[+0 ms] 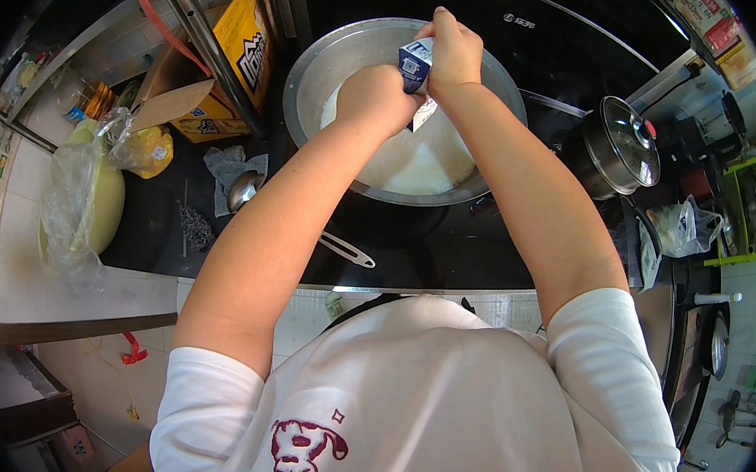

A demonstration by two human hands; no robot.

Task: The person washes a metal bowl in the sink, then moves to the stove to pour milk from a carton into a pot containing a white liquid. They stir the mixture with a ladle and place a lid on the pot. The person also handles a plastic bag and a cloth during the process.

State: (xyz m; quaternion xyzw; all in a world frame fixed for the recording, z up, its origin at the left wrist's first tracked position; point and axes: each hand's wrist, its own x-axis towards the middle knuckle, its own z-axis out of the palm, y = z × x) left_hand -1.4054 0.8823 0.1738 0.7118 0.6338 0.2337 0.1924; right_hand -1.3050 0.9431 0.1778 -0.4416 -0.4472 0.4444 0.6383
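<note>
Both my hands grip a small blue-and-white drink carton [415,67] above a wide metal basin [304,72]. My left hand [375,100] is closed on its left side and lower end. My right hand [456,51] wraps the upper right side. A silvery flap or end of the carton shows below my left fingers; whether liquid is flowing out is hidden. White, milky liquid [412,164] lies in the basin, with my arms' shadows across it. The basin sits on a black glossy cooktop [413,246].
Left of the basin are a metal ladle [244,189], a steel-wool scrubber [196,227], an open yellow cardboard box [203,120] behind a metal post, and a pale green bowl [107,187] under plastic. On the right stands a lidded pot [605,152], near a plastic bag [681,227].
</note>
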